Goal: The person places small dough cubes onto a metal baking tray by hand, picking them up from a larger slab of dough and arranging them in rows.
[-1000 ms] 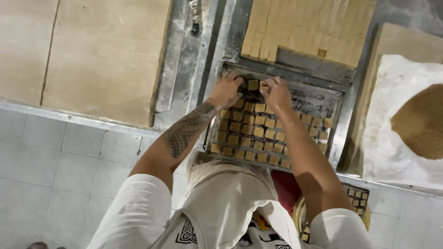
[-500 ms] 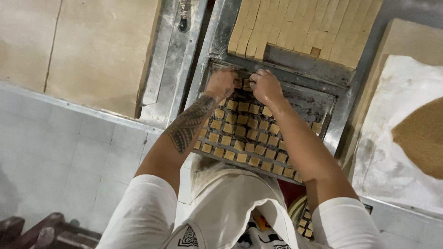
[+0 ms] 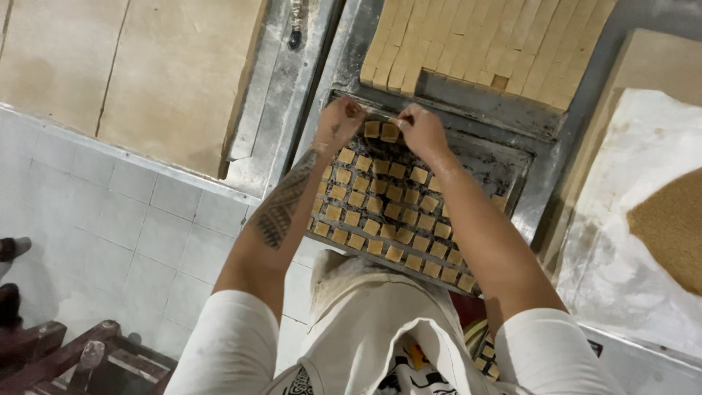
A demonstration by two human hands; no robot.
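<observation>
A dark rectangular metal baking tray (image 3: 512,164) is seen lying at a slant on the grey metal worktop (image 3: 281,139), its near edge at the rim of the white-tiled counter front (image 3: 110,219). The tray is largely filled with small tan square dough pieces (image 3: 380,212) set in rows; its far right part is left bare.

Both hands are held at the far end of the tray, close together but apart. The left hand (image 3: 338,122), at the end of a tattooed forearm, is curled with its fingertips bunched over the tray's far edge; what is pinched between them cannot be told. The right hand (image 3: 420,130) is likewise curled, its fingertips lowered beside 2 dough squares (image 3: 382,132) that lie at the top row, just between the hands. Whether a piece is gripped by it cannot be told.

Just beyond the tray, a pale slab of rolled dough cut into long strips and squares (image 3: 475,40) is spread on the worktop. To the left, a broad uncut sheet of tan dough (image 3: 139,73) is laid out. To the right, a white floured cloth (image 3: 643,219) is seen with a heap of brown powder (image 3: 673,227) on it. A white garment is worn by the person. Dark wooden furniture (image 3: 66,355) stands at the lower left.
</observation>
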